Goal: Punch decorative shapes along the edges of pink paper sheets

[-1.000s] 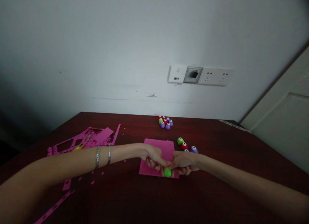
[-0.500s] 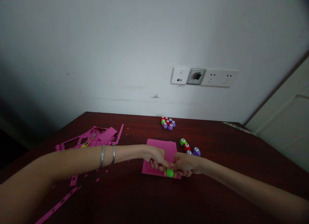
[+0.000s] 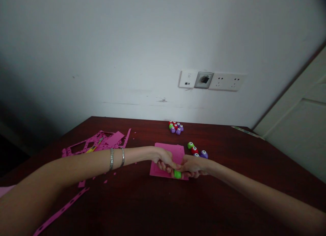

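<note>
Between my hands is a small bright green toy piece (image 3: 177,174), like the one-eyed toys on the table. My left hand (image 3: 164,160) closes on its left side, thumb on top. From the right, my right hand (image 3: 193,165) grips the same piece, and the two thumbs meet above it. Both hands are over the lower part of a pink foam sheet (image 3: 170,148) lying on the table. Just beyond my right hand sit several one-eyed toys, among them a green one (image 3: 191,145), a red one (image 3: 194,150) and a purple one (image 3: 204,154).
Another cluster of small eyed toys (image 3: 175,126) stands near the wall. At left lie pink foam offcuts (image 3: 114,138), a yellow cutter knife (image 3: 94,147) and a long pink strip (image 3: 61,210). Wall sockets (image 3: 226,82) are above the dark red table (image 3: 142,209). A flat strip (image 3: 247,132) lies far right.
The view has shifted slightly, so the table and hands appear a little higher. Both hands keep their grip on the green toy piece; the toys and foam stay in place.
</note>
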`<state>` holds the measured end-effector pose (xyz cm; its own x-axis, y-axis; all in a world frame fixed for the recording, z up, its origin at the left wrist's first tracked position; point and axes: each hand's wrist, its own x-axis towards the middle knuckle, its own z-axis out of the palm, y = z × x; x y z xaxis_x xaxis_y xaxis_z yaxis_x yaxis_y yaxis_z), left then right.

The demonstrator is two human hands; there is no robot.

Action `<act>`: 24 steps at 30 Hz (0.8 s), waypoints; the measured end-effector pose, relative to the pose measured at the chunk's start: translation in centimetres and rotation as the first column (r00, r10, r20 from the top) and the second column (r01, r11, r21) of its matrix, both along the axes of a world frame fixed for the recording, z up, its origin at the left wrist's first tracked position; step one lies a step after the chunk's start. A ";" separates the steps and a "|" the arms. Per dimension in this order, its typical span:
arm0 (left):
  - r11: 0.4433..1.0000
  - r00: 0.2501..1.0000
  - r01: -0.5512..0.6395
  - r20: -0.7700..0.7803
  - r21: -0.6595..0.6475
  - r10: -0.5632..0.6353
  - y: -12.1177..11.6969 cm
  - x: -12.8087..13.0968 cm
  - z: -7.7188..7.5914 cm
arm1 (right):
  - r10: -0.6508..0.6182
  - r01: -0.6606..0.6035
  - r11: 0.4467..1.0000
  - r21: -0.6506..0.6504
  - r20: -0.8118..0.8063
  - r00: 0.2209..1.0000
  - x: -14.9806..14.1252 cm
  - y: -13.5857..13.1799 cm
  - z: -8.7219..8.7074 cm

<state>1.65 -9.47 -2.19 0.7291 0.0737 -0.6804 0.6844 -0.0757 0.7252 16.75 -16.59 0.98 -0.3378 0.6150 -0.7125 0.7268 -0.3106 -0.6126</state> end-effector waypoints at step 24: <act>0.533 0.921 -0.327 0.390 0.781 -0.007 -1.3 -4.2 2.3 | -0.251 -0.057 0.625 0.779 0.269 0.930 -0.7 -5.2 -1.5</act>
<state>-2.58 -10.77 0.11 0.7924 0.6099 0.0099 0.5002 -0.6591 0.5616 16.00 -21.76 -0.57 -0.0898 0.9958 -0.0157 0.9163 0.0764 -0.3931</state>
